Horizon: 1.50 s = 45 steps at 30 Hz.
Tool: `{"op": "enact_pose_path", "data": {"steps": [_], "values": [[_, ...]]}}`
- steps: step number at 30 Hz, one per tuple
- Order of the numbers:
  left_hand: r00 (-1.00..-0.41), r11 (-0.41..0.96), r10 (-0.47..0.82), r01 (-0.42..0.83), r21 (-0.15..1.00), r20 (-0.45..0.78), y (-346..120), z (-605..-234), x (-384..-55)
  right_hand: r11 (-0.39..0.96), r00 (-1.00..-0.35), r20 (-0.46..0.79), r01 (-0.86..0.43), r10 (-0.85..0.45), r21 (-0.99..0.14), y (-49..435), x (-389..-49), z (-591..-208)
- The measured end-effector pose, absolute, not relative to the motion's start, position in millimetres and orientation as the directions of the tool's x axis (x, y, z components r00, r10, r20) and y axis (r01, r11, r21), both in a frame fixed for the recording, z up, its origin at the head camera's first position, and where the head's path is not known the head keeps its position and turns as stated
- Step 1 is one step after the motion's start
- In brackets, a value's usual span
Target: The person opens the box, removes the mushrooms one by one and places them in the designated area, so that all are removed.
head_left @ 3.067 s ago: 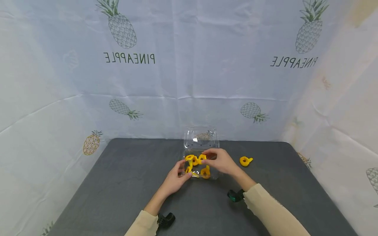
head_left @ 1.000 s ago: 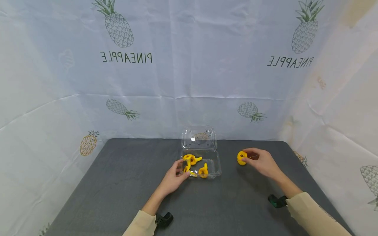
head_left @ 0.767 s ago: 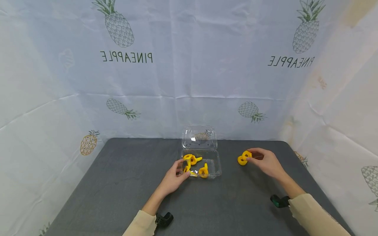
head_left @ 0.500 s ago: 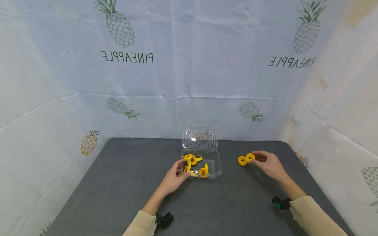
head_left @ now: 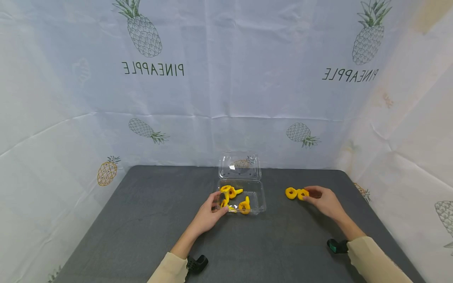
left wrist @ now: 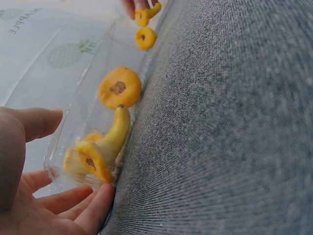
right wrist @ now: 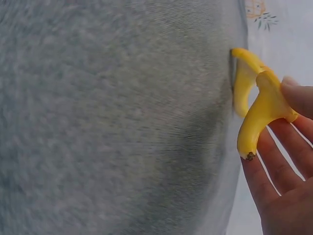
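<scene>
My left hand (head_left: 208, 214) holds the near left corner of a clear plastic clamshell box (head_left: 260, 196), thumb at the front and fingers along the side. Several yellow trumpet-shaped mushrooms lie in the box, among them one mushroom (head_left: 244, 206) near the front wall. To the right of the box, my right hand (head_left: 325, 201) pinches a yellow mushroom (right wrist: 264, 105) by its cap between thumb and fingers, stem pointing down toward the palm side in the right wrist view. Beside it, seemingly touching, another mushroom (head_left: 291, 193) rests on the table.
The box's see-through lid (head_left: 240, 165) stands raised at the back, close to the table's far edge. A dark grey table (head_left: 159, 220) carries everything. White cloth (head_left: 226, 94) printed with pineapples hangs behind and on both sides.
My right hand has carried a mushroom out of the box to the right. Over the last second it has shifted from over the loose mushroom to its right side, lower down. The left hand stays put.
</scene>
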<state>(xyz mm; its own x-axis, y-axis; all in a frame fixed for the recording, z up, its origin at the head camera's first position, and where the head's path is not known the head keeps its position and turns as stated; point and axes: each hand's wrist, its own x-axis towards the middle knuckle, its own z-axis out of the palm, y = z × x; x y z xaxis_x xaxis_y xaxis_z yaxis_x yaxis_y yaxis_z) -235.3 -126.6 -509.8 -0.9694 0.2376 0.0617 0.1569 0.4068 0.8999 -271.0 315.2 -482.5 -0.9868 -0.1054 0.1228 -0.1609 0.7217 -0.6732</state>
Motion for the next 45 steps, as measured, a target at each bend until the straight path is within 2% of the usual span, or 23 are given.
{"op": "enact_pose_path", "data": {"steps": [6,20,31,45], "values": [[-0.969,0.416,0.241,0.156,0.896,0.057,-125.8,-509.7,-235.0,0.725,-0.990,0.094,-0.141,-0.105,-0.675,313.3,-272.3,-488.9],[-0.970,0.421,0.237,0.161,0.893,0.063,-124.8,-508.9,-233.5,0.726,-0.981,0.106,-0.192,-0.163,-0.660,311.0,-271.5,-487.5],[-0.970,0.419,0.234,0.163,0.893,0.067,-125.7,-510.8,-234.7,0.715,-0.972,0.174,-0.233,-0.156,-0.659,313.3,-267.0,-468.6],[-0.970,0.415,0.233,0.168,0.894,0.074,-124.9,-511.2,-234.8,0.680,-0.953,0.246,-0.300,-0.178,-0.670,281.8,-257.1,-439.3]]}}
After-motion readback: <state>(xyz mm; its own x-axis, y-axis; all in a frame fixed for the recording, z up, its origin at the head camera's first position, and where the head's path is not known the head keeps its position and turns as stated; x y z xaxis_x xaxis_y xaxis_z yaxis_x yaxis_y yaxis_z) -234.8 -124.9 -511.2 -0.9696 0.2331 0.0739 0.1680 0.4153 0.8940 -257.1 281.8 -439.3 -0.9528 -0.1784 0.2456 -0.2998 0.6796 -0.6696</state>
